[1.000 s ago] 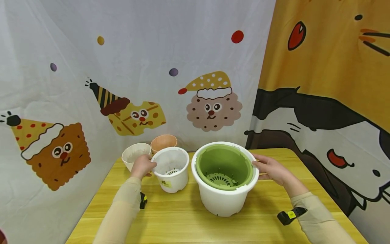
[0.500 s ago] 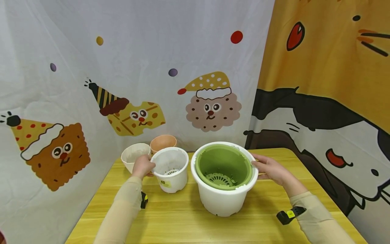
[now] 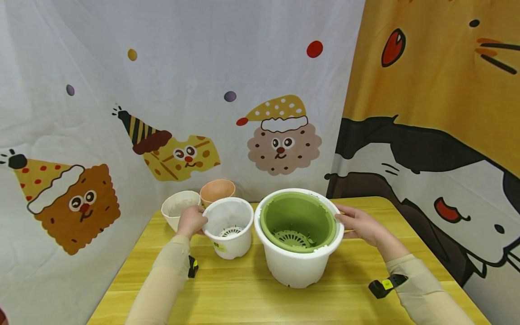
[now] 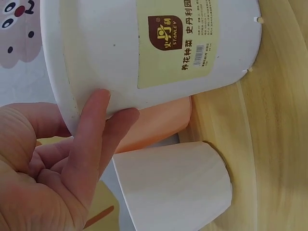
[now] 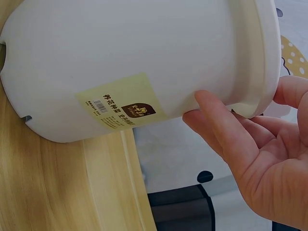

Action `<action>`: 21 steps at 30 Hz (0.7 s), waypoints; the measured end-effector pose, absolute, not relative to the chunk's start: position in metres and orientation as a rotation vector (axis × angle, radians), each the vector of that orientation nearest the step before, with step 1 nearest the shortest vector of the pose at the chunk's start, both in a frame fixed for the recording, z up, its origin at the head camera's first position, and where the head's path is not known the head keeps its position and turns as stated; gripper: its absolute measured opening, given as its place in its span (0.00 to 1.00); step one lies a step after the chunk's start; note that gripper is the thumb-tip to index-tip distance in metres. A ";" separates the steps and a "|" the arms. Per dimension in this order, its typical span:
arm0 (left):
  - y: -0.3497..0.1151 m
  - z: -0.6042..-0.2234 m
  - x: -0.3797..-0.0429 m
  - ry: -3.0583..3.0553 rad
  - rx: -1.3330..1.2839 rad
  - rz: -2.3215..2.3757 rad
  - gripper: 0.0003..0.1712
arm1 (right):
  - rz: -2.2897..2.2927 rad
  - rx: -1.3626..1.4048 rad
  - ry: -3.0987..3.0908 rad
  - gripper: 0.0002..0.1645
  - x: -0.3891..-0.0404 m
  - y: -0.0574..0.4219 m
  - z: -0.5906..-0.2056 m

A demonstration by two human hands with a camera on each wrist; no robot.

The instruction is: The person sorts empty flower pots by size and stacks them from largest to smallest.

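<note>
Small and white, a flower pot (image 3: 233, 246) with a yellow label stands upright left of centre in the head view. My left hand (image 3: 192, 221) pinches its rim, thumb at the lip and fingers under it against the outer wall. To its right is a large white flower pot (image 3: 294, 271), with a green pot (image 3: 298, 219) nested inside it. My right hand (image 3: 359, 225) holds the large pot's right rim. In the right wrist view two fingertips (image 5: 199, 98) lie on the large pot's wall near its label (image 5: 122, 103).
Behind the small pot stand a cream pot (image 3: 170, 219) and a peach-coloured pot (image 3: 219, 189). All rest on a wooden table (image 3: 227, 298). A patterned cloth (image 3: 195, 90) hangs close behind the table, and another cloth (image 3: 430, 149) hangs along its right side.
The small white pot has shifted slightly to the right and turned a little in my left hand, its label now further left. The large pot and my right hand stay put.
</note>
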State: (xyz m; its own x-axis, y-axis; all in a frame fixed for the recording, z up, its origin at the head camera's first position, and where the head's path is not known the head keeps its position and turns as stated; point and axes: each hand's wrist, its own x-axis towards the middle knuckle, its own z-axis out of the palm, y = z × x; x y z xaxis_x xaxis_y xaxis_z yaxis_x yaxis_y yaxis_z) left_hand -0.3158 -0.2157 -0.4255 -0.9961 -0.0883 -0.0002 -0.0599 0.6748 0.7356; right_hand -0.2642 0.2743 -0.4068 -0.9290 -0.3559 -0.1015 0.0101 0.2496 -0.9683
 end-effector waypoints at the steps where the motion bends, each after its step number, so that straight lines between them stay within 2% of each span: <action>1: -0.216 -0.426 -0.316 -2.840 0.126 -1.249 0.18 | -1.729 -0.318 2.227 0.39 -0.264 0.274 -0.407; 21: -0.226 -0.417 -0.313 -2.758 0.125 -1.308 0.24 | -1.735 -0.311 2.232 0.38 -0.265 0.274 -0.408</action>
